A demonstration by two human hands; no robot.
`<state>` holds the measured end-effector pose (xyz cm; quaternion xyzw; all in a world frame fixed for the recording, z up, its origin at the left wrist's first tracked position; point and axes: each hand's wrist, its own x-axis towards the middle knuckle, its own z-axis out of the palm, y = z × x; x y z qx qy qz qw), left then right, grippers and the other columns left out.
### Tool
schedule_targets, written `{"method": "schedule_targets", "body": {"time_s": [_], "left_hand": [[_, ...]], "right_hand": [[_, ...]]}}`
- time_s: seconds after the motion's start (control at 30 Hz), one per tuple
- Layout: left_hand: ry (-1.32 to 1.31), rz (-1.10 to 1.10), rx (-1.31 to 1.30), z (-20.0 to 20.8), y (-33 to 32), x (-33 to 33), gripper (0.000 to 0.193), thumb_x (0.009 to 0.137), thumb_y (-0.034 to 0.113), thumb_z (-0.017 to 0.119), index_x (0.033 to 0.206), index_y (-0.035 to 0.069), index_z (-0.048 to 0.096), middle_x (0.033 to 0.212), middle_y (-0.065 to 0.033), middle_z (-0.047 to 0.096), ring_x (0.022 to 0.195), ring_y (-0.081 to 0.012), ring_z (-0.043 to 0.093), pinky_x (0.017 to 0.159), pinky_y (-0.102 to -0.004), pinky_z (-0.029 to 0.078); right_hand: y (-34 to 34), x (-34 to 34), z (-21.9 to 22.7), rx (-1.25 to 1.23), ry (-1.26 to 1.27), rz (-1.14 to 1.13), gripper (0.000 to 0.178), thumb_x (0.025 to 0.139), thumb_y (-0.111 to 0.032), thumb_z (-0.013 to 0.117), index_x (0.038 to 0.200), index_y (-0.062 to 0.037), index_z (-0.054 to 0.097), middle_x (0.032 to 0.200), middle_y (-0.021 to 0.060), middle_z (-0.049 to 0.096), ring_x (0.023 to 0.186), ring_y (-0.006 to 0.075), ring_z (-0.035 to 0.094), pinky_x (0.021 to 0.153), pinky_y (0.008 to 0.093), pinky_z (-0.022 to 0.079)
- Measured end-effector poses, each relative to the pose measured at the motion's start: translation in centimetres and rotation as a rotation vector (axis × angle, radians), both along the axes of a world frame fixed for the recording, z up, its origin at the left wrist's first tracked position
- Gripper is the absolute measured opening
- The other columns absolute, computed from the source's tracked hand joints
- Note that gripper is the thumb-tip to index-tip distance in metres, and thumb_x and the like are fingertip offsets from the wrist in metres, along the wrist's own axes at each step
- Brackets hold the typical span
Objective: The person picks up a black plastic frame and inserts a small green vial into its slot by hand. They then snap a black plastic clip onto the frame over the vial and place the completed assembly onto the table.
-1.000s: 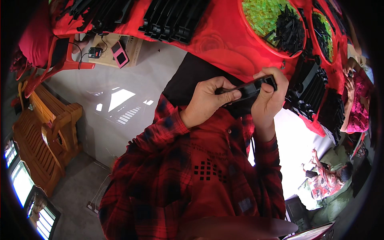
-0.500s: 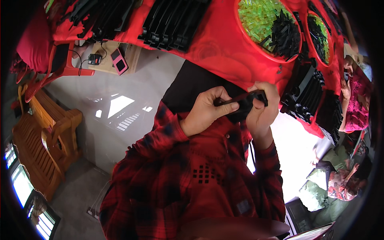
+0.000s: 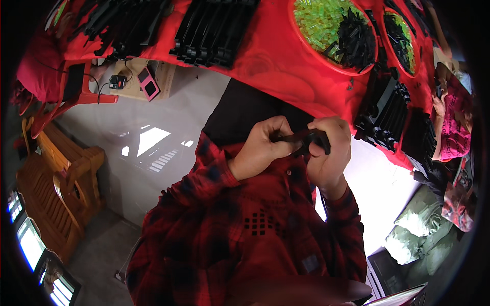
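Smooth black plastic part, shiny yellow-green plastic pieces, cloth table cover, glossy wooden bench, glossy floor.

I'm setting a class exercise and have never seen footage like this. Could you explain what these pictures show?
There's no machine: a person works bare-handed, filmed from above by a wide fisheye camera on their head, so straight edges bend near the rim. The left hand and right hand grip opposite ends of a black plastic part, partly hidden by their fingers. Ahead, on a red tablecloth, lie rows of long black parts. A large round red tray holds yellow-green pieces and black pieces.
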<state>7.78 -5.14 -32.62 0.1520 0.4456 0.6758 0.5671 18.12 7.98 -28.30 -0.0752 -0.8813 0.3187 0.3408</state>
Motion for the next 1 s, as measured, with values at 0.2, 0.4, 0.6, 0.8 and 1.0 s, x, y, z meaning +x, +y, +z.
{"method": "schedule_targets", "body": {"time_s": [0.2,0.4,0.6,0.8,1.0], "left_hand": [[0.195,-0.162,-0.118,0.4,1.6,-1.8,0.024,0.094,0.021,0.071,0.085,0.009,0.053,0.075,0.0063,0.050,0.069,-0.0014,0.043,0.059,-0.0190,0.035],[0.064,-0.214,-0.115,0.3,0.8,-2.9,0.019,0.097,0.017,0.065,0.106,0.002,0.061,0.085,0.0008,0.060,0.077,-0.0050,0.054,0.073,-0.0215,0.047],[0.160,-0.264,-0.123,0.3,0.4,-3.5,0.024,0.096,0.009,0.062,0.117,-0.003,0.063,0.093,-0.0016,0.065,0.083,-0.0067,0.060,0.079,-0.0233,0.050],[0.181,-0.297,-0.175,0.8,0.6,-3.9,0.022,0.091,0.004,0.063,0.112,-0.004,0.065,0.093,-0.0036,0.068,0.084,-0.0089,0.063,0.082,-0.0234,0.050],[-0.198,-0.346,-0.010,-0.1,0.7,-5.4,0.036,0.095,0.015,0.055,0.121,-0.008,0.061,0.104,-0.0125,0.069,0.093,-0.0173,0.067,0.088,-0.0299,0.052]], "right_hand": [[1.0,-0.1,-0.6,-0.116,-0.055,-0.158,0.023,0.098,-0.004,0.047,0.119,0.0038,0.052,0.093,0.0148,0.062,0.083,0.0243,0.061,0.074,0.0344,0.049],[1.7,-0.7,-2.7,-0.311,-0.010,-0.182,0.023,0.106,-0.012,0.041,0.121,0.0028,0.050,0.097,0.0128,0.059,0.083,0.0162,0.059,0.078,0.0282,0.047],[1.9,-0.8,-3.4,-0.377,-0.032,-0.189,0.022,0.106,-0.011,0.040,0.121,0.0019,0.050,0.099,0.0102,0.057,0.085,0.0147,0.058,0.080,0.0267,0.046],[2.3,-1.3,-3.8,-0.415,-0.022,-0.179,0.022,0.106,-0.013,0.042,0.121,0.0011,0.052,0.097,0.0090,0.057,0.082,0.0131,0.057,0.077,0.0256,0.045],[3.2,-1.5,-4.7,-0.568,-0.111,-0.243,0.022,0.107,-0.019,0.044,0.116,-0.0038,0.058,0.087,0.0021,0.058,0.078,0.0079,0.053,0.070,0.0231,0.045]]}}
